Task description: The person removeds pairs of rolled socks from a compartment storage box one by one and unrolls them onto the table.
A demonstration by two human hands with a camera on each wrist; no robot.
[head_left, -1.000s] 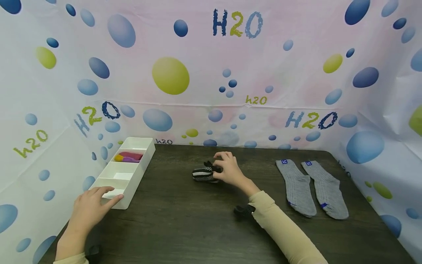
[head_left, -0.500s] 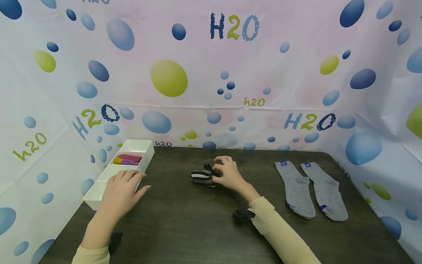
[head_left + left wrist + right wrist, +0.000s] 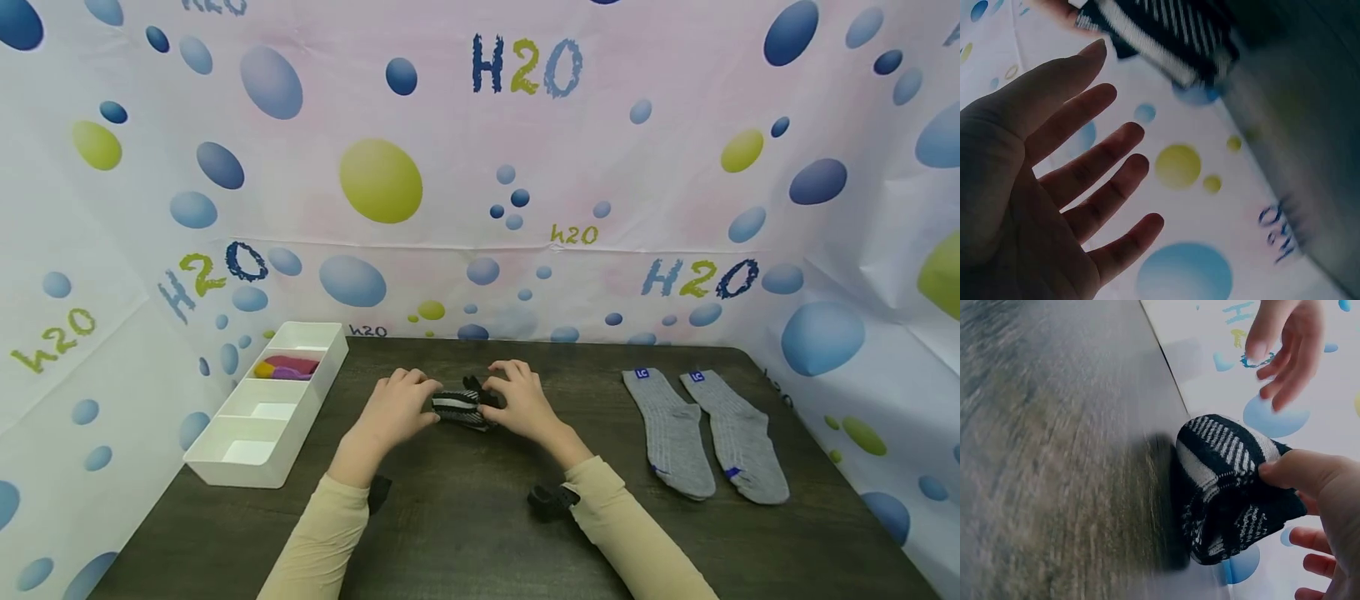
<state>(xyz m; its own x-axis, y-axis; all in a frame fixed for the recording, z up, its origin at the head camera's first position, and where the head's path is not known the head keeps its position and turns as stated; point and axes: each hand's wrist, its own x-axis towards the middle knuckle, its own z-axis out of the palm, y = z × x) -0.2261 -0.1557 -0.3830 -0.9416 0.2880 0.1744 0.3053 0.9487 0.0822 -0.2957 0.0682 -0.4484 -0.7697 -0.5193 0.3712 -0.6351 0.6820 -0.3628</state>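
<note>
A folded black-and-white knitted sock bundle [image 3: 457,406] lies on the dark table, mid-view in the head view. My right hand [image 3: 522,406] pinches its right end; in the right wrist view the thumb [image 3: 1297,472] presses on the knit, with the other fingers partly hidden behind. My left hand [image 3: 393,408] is just left of the bundle. In the left wrist view the left fingers [image 3: 1107,150] are spread and loosely bent, holding nothing, and the bundle [image 3: 1166,37] shows beyond the thumb tip, a small gap apart.
A white divided tray [image 3: 311,417] stands at the left, with red, purple and yellow folded items [image 3: 288,368] in one compartment. Two grey socks [image 3: 671,433] lie flat side by side at the right. A bubble-printed backdrop [image 3: 450,167] rises behind the dark table [image 3: 465,533].
The left hand has moved right from over the tray's near end to beside the sock bundle. The right hand keeps its pinch on the bundle, almost in place.
</note>
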